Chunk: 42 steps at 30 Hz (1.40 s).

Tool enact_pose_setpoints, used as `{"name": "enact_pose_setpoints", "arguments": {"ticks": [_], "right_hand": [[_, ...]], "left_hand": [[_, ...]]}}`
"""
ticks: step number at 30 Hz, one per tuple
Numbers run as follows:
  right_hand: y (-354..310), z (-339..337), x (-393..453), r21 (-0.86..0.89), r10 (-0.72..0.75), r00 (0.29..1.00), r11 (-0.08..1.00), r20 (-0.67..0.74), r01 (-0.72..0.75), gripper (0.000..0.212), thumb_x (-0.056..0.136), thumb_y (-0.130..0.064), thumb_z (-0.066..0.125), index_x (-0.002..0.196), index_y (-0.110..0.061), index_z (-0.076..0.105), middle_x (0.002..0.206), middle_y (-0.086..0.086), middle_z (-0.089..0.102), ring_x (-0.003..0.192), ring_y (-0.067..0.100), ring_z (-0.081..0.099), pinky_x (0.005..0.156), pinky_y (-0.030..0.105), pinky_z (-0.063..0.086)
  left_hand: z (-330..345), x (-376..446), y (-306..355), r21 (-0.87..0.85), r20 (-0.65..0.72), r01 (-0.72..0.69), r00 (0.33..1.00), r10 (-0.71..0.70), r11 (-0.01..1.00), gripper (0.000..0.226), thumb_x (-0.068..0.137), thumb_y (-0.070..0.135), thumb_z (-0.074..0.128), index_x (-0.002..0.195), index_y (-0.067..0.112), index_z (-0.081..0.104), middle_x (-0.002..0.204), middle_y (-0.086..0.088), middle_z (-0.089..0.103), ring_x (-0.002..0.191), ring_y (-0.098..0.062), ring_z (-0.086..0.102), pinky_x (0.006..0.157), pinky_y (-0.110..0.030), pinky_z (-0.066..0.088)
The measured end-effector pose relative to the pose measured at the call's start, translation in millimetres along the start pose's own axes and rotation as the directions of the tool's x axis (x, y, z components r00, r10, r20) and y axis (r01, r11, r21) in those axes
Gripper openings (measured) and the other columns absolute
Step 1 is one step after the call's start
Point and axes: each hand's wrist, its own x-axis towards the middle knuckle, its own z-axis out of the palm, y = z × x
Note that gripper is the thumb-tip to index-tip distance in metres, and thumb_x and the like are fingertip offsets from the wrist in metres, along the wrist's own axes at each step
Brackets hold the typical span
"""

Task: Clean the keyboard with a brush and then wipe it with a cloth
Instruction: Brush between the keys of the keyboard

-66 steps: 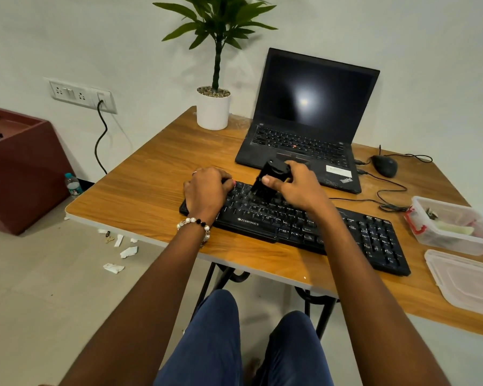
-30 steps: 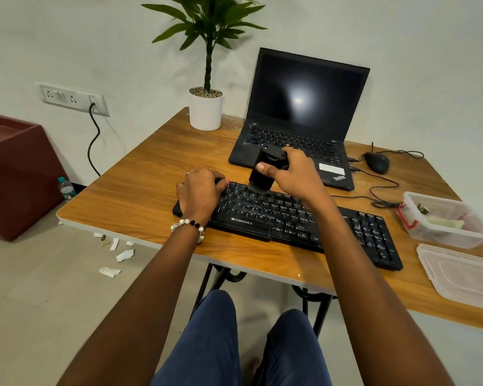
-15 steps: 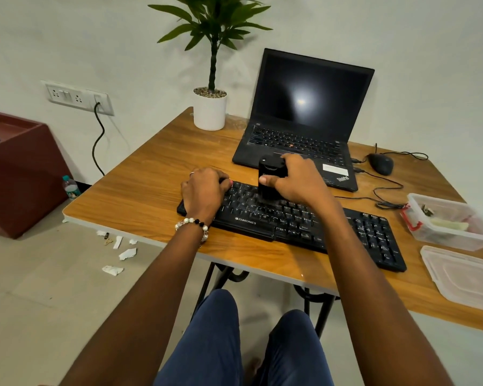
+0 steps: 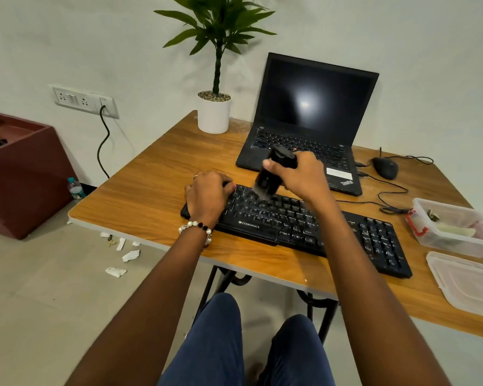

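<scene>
Keyboard (image 4: 304,227), black, lies diagonally on the wooden bench (image 4: 151,201), near the front edge. Right hand (image 4: 299,176) grips a black brush (image 4: 273,174), tilted, bristle end blurred and down on the upper-left keys. Left hand (image 4: 207,193) is curled over the keyboard's left end w/ fingers wrapped on its far edge. Open laptop (image 4: 307,126) just behind the keyboard, white potted plant (image 4: 214,112) at the back-left corner. Mouse (image 4: 385,168) & clear plastic container (image 4: 455,227) on the right, lid (image 4: 469,282) nearer the front.
</scene>
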Motion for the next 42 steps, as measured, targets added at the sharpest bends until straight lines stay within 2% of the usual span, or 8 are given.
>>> {"name": "enact_pose_setpoints", "arguments": {"ticks": [4, 7, 14, 18, 20, 26, 33, 42], "right_hand": [[0, 30, -3, 0.109, 0.011, 0.991, 0.994, -0.132, 0.004, 0.04, 0.079, -0.051, 0.072, 0.088, -0.012, 0.066, 0.085, 0.0, 0.069, 0.079, 0.015, 0.068, 0.069, 0.032, 0.059], [6, 46, -3, 0.031, 0.017, 0.993, 0.999, -0.116, -0.013, 0.06, 0.073, -0.067, 0.064, 0.09, -0.009, 0.061, 0.084, 0.005, 0.067, 0.074, 0.024, 0.07, 0.064, 0.042, 0.06], [-3, 23, 9, -0.008, 0.132, 0.991, 0.991, -0.011, -0.132, 0.045, 0.083, -0.045, 0.072, 0.1, -0.008, 0.056, 0.088, 0.005, 0.067, 0.047, 0.018, 0.068, 0.042, 0.027, 0.053], [3, 32, 7, -0.021, 0.018, 0.985, 1.0, -0.17, -0.021, 0.05, 0.08, -0.057, 0.068, 0.091, -0.008, 0.058, 0.088, 0.006, 0.066, 0.067, 0.021, 0.069, 0.061, 0.037, 0.059], [7, 39, 3, -0.058, -0.021, 0.991, 0.998, -0.133, 0.014, 0.054, 0.077, -0.063, 0.064, 0.089, -0.011, 0.054, 0.089, 0.007, 0.065, 0.075, 0.027, 0.068, 0.064, 0.044, 0.059], [-4, 15, 15, -0.106, 0.118, 0.988, 0.989, 0.102, -0.108, 0.043, 0.084, -0.043, 0.072, 0.099, -0.007, 0.053, 0.086, 0.006, 0.066, 0.051, 0.023, 0.069, 0.055, 0.037, 0.06], [11, 33, 6, -0.113, -0.062, 0.988, 0.993, -0.144, 0.046, 0.046, 0.083, -0.054, 0.066, 0.088, -0.011, 0.052, 0.089, 0.008, 0.066, 0.074, 0.029, 0.069, 0.064, 0.045, 0.059], [-7, 9, 12, -0.126, 0.099, 0.987, 0.989, 0.129, -0.083, 0.041, 0.084, -0.041, 0.072, 0.098, -0.007, 0.054, 0.084, 0.007, 0.067, 0.051, 0.024, 0.07, 0.06, 0.04, 0.061]], "left_hand": [[-2, -1, 2, 0.007, 0.004, 0.005, 1.0, -0.005, 1.0, 0.021, 0.088, 0.041, 0.064, 0.105, 0.031, 0.072, 0.109, 0.002, 0.07, 0.113, -0.021, 0.053, 0.092, -0.044, 0.043], [-2, -1, 2, 0.016, 0.003, 0.011, 1.0, -0.011, 1.0, 0.022, 0.089, 0.041, 0.064, 0.107, 0.031, 0.072, 0.111, 0.002, 0.069, 0.115, -0.021, 0.052, 0.092, -0.043, 0.041], [-1, -2, 2, 0.009, -0.007, -0.009, 1.0, 0.009, 1.0, 0.021, 0.089, 0.04, 0.063, 0.105, 0.03, 0.072, 0.11, 0.003, 0.069, 0.113, -0.02, 0.052, 0.091, -0.042, 0.04], [-1, -1, 1, 0.01, -0.012, -0.004, 1.0, 0.004, 1.0, 0.02, 0.089, 0.041, 0.063, 0.104, 0.031, 0.073, 0.109, 0.003, 0.069, 0.112, -0.02, 0.054, 0.091, -0.043, 0.042], [0, -1, 1, 0.022, -0.013, -0.011, 1.0, 0.011, 1.0, 0.021, 0.089, 0.041, 0.063, 0.104, 0.031, 0.072, 0.109, 0.002, 0.069, 0.113, -0.02, 0.053, 0.09, -0.042, 0.042], [1, -1, 0, 0.013, -0.006, -0.014, 1.0, 0.014, 1.0, 0.02, 0.089, 0.042, 0.063, 0.103, 0.031, 0.073, 0.109, 0.005, 0.07, 0.113, -0.02, 0.053, 0.09, -0.043, 0.041], [1, 0, 0, 0.028, -0.015, -0.006, 1.0, 0.007, 1.0, 0.02, 0.089, 0.042, 0.063, 0.104, 0.033, 0.072, 0.11, 0.005, 0.07, 0.114, -0.019, 0.053, 0.09, -0.042, 0.04], [1, 0, 0, 0.023, -0.014, -0.001, 1.0, 0.001, 1.0, 0.019, 0.089, 0.041, 0.064, 0.102, 0.032, 0.073, 0.108, 0.004, 0.07, 0.112, -0.02, 0.053, 0.089, -0.042, 0.042]]}}
